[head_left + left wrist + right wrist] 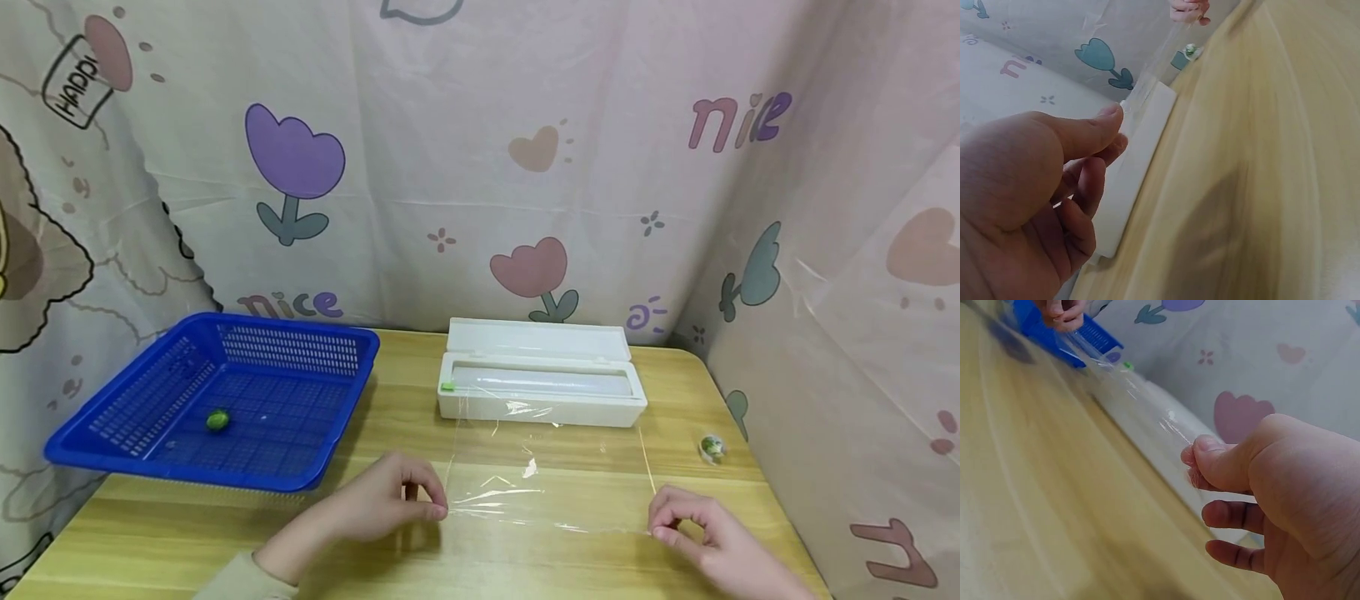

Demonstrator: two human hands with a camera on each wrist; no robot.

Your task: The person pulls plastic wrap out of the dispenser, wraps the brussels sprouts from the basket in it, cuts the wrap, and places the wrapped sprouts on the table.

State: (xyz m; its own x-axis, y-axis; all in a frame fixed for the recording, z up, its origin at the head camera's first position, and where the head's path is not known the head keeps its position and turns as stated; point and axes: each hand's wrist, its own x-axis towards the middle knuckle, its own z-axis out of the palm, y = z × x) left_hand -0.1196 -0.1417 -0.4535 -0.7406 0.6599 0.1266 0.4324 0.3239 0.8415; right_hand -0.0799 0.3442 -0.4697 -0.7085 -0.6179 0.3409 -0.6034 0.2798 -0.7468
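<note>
A clear sheet of plastic wrap (525,479) stretches from a white wrap dispenser box (542,408) toward the person. My left hand (390,498) pinches its near left corner between thumb and forefinger. The near right corner is pinched by my right hand (705,533). The box lid is raised, and a roll (540,381) lies inside. In the left wrist view, the left hand (1041,181) has thumb and forefinger together at the film's edge. The right wrist view has the right hand (1272,487) gripping the film, its lower fingers loosely bent.
A blue plastic basket (315,454) stands at the left with one small green vegetable (217,419) in it. Near the table's right edge lies a small green item in clear wrap (712,449). A patterned curtain (420,142) hangs behind the wooden table (405,375).
</note>
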